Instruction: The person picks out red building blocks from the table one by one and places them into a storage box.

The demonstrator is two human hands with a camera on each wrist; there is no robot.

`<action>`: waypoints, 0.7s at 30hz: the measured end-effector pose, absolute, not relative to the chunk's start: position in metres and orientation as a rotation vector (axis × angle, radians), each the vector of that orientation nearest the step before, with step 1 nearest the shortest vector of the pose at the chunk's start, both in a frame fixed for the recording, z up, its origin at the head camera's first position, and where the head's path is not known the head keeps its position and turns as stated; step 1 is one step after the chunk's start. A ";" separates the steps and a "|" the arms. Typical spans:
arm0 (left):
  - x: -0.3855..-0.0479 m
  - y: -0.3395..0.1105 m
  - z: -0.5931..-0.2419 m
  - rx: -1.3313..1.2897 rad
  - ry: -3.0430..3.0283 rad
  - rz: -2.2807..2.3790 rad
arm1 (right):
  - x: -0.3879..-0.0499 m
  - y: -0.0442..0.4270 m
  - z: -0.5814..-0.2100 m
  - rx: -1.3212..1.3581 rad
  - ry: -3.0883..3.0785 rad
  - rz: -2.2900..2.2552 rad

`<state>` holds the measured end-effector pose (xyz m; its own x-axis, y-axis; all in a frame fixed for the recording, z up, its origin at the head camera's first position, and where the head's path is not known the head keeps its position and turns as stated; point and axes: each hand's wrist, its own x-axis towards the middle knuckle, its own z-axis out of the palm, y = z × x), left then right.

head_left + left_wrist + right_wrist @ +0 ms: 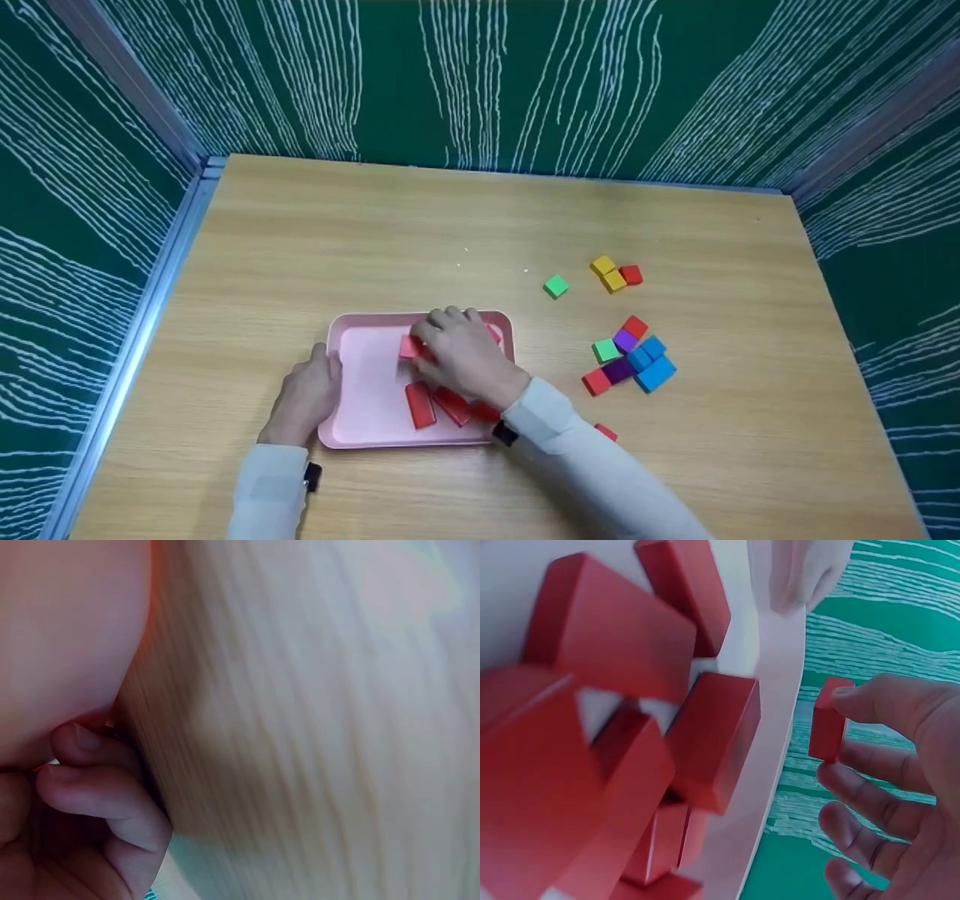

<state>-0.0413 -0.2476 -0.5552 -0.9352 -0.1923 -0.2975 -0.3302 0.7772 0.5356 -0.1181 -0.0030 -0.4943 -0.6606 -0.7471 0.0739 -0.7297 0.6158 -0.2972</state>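
A pink tray [364, 431] lies on the table, with several red wooden blocks [420, 406] in its right half. My left hand [304, 397] holds the tray's left rim. In the left wrist view, bent fingers [105, 791] meet the tray's edge. My right hand [465, 356] is over the tray and pinches a small red block [829, 720] between thumb and fingers. The right wrist view shows more red blocks [714, 739] piled loosely at odd angles. From the head view, my right hand and sleeve hide part of the tray's right side.
Right of the tray lies a loose cluster of red, purple, green and blue blocks [655, 373]. Farther back are two yellow blocks [613, 281], a red one [631, 274] and a green one [556, 286]. Green panels with white lines [480, 82] border the table.
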 end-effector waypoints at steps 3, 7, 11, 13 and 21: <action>-0.042 -0.246 -0.554 -0.402 2.763 0.884 | -0.119 -0.013 -0.496 -1.281 2.725 -0.457; -0.042 -0.245 -0.555 -0.367 2.806 0.881 | -0.121 -0.022 -0.503 -1.354 2.697 -0.393; -0.042 -0.245 -0.556 -0.350 2.826 0.879 | -0.120 -0.028 -0.515 -1.406 2.684 -0.322; -0.042 -0.244 -0.556 -0.354 2.826 0.881 | -0.120 -0.030 -0.521 -1.434 2.684 -0.288; -0.041 -0.247 -0.556 -0.400 2.791 0.875 | -0.121 -0.038 -0.528 -1.475 2.694 -0.186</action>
